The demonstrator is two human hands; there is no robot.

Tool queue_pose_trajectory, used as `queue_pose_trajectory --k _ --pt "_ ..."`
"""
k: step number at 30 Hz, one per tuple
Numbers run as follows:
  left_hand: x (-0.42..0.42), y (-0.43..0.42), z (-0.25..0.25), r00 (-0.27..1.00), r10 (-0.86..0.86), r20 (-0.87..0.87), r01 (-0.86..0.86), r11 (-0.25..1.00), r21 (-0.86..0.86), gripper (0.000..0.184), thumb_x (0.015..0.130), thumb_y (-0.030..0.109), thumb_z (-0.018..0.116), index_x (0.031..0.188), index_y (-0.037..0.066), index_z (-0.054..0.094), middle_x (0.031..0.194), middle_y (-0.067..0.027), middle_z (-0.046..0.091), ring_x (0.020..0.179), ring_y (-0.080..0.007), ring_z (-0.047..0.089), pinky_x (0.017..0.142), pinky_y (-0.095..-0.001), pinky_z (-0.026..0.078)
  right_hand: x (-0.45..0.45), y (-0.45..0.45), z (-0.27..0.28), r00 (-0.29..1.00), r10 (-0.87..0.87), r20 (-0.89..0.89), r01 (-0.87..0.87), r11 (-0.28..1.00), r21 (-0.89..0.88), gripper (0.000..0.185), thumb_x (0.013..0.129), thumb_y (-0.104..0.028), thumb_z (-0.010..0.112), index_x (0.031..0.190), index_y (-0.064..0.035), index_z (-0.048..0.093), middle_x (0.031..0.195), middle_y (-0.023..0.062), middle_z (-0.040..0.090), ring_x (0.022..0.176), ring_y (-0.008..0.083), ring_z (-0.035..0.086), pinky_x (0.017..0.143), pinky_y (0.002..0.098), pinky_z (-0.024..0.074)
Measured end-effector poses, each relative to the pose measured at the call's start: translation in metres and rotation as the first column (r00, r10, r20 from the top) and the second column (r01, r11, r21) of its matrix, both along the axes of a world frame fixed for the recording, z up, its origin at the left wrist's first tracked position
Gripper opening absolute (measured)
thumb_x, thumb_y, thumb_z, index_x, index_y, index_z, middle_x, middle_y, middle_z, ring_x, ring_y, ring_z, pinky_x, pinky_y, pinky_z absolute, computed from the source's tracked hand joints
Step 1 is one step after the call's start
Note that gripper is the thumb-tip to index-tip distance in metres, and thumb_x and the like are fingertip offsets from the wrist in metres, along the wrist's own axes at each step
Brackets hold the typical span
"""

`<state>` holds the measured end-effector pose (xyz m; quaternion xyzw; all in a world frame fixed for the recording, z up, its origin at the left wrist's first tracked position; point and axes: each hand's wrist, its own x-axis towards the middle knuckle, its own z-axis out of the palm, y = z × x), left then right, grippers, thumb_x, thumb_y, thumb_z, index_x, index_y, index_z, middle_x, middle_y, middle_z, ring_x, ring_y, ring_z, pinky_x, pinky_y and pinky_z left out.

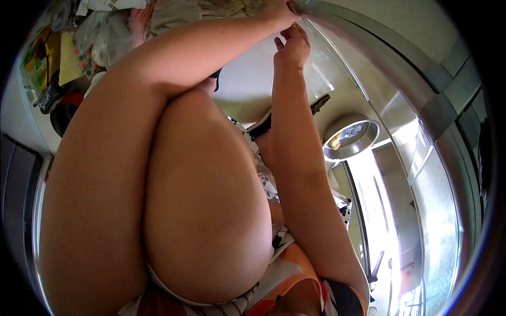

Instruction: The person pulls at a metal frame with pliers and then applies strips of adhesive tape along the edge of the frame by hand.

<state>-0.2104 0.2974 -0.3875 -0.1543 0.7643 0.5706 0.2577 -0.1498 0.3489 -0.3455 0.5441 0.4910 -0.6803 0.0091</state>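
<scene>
At the top edge of the head view, my left hand (282,13) reaches to the corner of a shiny metal-edged panel (387,105). Its fingers are mostly hidden, so any grip is unclear. Just below it, my right hand (293,47) is raised beside the panel's edge, its thumb apart from its bent fingers and nothing visible in it. My left arm bends around a raised bare knee (205,184) in the middle. Beyond the knee lies a pale smooth surface (242,79).
A round metal bowl (373,131) with something orange inside is at the right. A dark sandal (261,125) shows beside my right forearm. At the upper left are a clear plastic bag (108,39), a yellow cloth (69,60) and a greyish-brown towel (176,16).
</scene>
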Motion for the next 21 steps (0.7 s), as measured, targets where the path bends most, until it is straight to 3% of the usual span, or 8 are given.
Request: queue_pose_trajectory --k 4,7,8,12,15,18,21 --pt "-0.012 0.008 -0.005 0.983 -0.046 0.177 0.081 0.978 -0.193 0.025 0.065 0.021 0.067 0.082 0.004 0.059 0.071 -0.011 0.061 0.063 -0.0213 0.058 0.053 -0.0345 0.044 -0.009 0.005 0.006 0.999 -0.027 0.032 0.03 0.995 -0.097 0.009 0.074 -0.011 0.051 0.079 -0.0038 0.053 0.066 0.0012 0.047 0.061 0.0131 0.042 0.056 0.0301 0.0343" --pt "-0.024 -0.019 -0.008 0.838 -0.307 0.451 0.253 0.951 0.177 0.028 0.066 0.026 0.067 0.084 0.006 0.061 0.073 -0.0092 0.061 0.067 -0.0208 0.058 0.053 -0.0339 0.04 -0.013 0.013 0.01 0.997 -0.048 0.055 0.06 0.967 -0.249 0.007 0.074 -0.011 0.049 0.073 -0.0041 0.049 0.063 0.0016 0.043 0.057 0.0129 0.039 0.054 0.0287 0.0321" --pt "-0.019 -0.024 -0.009 0.847 -0.276 0.454 0.168 0.95 0.263 0.029 0.067 0.031 0.068 0.082 0.007 0.062 0.072 -0.0068 0.061 0.07 -0.0181 0.056 0.056 -0.0339 0.037 -0.014 0.015 0.011 0.996 -0.059 0.064 0.075 0.95 -0.303 0.008 0.074 -0.012 0.049 0.072 -0.0044 0.048 0.063 0.0017 0.042 0.056 0.0128 0.038 0.053 0.0282 0.0315" --pt "-0.012 -0.018 0.021 0.773 -0.152 0.615 -0.079 0.94 0.332 0.016 0.067 0.023 0.066 0.075 0.008 0.065 0.073 -0.0064 0.061 0.072 -0.0184 0.056 0.058 -0.0363 0.038 -0.013 0.014 0.009 0.997 -0.072 0.002 0.068 0.936 -0.345 0.006 0.073 -0.011 0.048 0.071 -0.0056 0.047 0.063 0.0017 0.043 0.056 0.013 0.038 0.052 0.0269 0.0311" --pt "-0.012 -0.014 0.015 0.871 -0.166 0.462 0.058 0.969 0.24 0.014 0.067 0.02 0.063 0.072 0.007 0.064 0.074 -0.0104 0.062 0.072 -0.0226 0.058 0.059 -0.038 0.041 -0.013 0.012 0.011 0.996 -0.074 0.053 0.086 0.948 -0.306 0.005 0.073 -0.011 0.048 0.072 -0.006 0.048 0.063 0.0017 0.043 0.056 0.0133 0.038 0.052 0.027 0.0311" --pt "-0.013 -0.014 0.01 0.905 -0.338 0.257 0.341 0.939 0.034 0.017 0.064 0.02 0.061 0.071 0.004 0.063 0.078 -0.0154 0.062 0.072 -0.0261 0.059 0.061 -0.0381 0.044 -0.011 0.013 0.011 0.998 -0.011 0.068 0.029 0.964 -0.265 0.005 0.073 -0.011 0.048 0.071 -0.0067 0.049 0.063 0.0018 0.043 0.057 0.0139 0.039 0.053 0.0279 0.032" --pt "-0.001 0.005 -0.066 0.719 -0.686 -0.114 0.642 0.718 -0.27 0.023 0.062 0.023 0.06 0.075 0.004 0.064 0.083 -0.0184 0.061 0.074 -0.0271 0.059 0.064 -0.0378 0.045 -0.009 0.011 0.019 0.989 0.058 0.139 -0.028 0.977 -0.213 0.006 0.074 -0.012 0.049 0.071 -0.0071 0.051 0.066 0.0024 0.046 0.061 0.0148 0.043 0.056 0.0297 0.0349"
